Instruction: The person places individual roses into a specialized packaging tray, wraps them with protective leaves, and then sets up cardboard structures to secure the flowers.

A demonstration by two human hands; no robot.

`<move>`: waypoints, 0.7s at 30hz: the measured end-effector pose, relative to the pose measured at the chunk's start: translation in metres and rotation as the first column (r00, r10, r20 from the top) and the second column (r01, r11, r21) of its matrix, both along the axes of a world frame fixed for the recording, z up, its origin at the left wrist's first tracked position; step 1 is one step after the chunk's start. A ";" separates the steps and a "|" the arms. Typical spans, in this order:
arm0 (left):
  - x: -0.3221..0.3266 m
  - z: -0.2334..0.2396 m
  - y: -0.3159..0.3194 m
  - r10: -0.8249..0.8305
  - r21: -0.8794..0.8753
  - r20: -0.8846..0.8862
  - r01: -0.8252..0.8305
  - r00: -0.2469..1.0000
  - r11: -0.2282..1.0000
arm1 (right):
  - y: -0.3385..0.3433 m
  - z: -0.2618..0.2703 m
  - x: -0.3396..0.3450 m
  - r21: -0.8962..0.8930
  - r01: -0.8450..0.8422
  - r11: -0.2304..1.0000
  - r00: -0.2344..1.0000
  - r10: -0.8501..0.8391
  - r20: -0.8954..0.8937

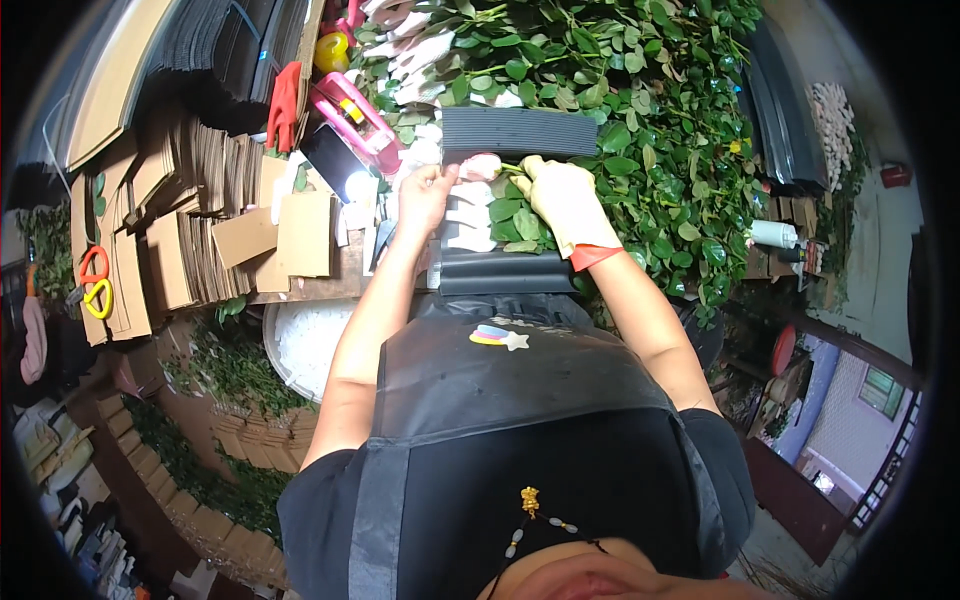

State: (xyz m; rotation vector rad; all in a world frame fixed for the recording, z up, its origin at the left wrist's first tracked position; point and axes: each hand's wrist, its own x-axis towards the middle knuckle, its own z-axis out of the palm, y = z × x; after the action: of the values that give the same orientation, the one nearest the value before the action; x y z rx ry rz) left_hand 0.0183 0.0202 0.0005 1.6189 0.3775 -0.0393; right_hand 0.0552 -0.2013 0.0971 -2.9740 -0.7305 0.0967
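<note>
A pale pink rose (481,167) lies across the gap between my hands, its head to the left and its green stem to the right. My right hand (559,196), in a pale yellow glove with a red cuff, holds the stem just behind the bloom. Bare, my left hand (426,193) has its thumb and fingertips at the bloom's left edge; whether they pinch a petal I cannot tell. Below the rose, white-wrapped blooms (471,217) with green leaves lie in a row on dark sheeting (502,273). A ribbed dark grey sheet (519,132) is just beyond.
Leafy rose stems (652,150) are heaped at the right and back. At left are a pink tape dispenser (360,124), a phone (337,161), cardboard pieces (307,232), a red glove (283,107) and scissors (97,281). A white-filled round tub (274,334) stands below the table's edge.
</note>
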 end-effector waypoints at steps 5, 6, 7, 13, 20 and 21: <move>-0.012 0.011 -0.010 0.169 -0.179 0.019 -0.163 0.985 0.970 | 0.000 -0.003 0.000 -0.015 0.018 1.000 1.000 -0.018 -0.004; -0.014 0.012 -0.009 0.240 -0.233 -0.001 -0.233 0.971 0.944 | 0.001 -0.003 0.000 0.005 0.021 1.000 1.000 -0.021 0.001; -0.014 0.014 -0.009 0.308 -0.284 -0.025 -0.302 0.951 0.910 | 0.002 -0.003 0.000 0.025 0.025 0.999 1.000 -0.025 0.007; -0.033 0.013 0.066 0.241 -0.201 -0.107 -0.258 0.965 0.945 | -0.003 0.041 0.014 0.102 0.135 0.986 0.866 -0.068 -0.495; -0.019 0.028 0.022 -0.226 0.239 -0.130 0.252 0.965 0.938 | 0.006 0.015 -0.008 -0.005 -0.028 1.000 0.993 0.027 -0.118; -0.018 0.025 0.018 -0.229 0.235 -0.125 0.253 0.965 0.938 | 0.008 0.012 -0.009 -0.024 -0.005 1.000 0.994 0.003 -0.114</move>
State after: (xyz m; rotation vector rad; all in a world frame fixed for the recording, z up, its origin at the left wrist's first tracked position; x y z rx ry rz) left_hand 0.0000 0.0385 0.0254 1.9110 0.2615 -0.2668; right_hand 0.0460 -0.1932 0.1088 -2.9606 -0.7266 0.2745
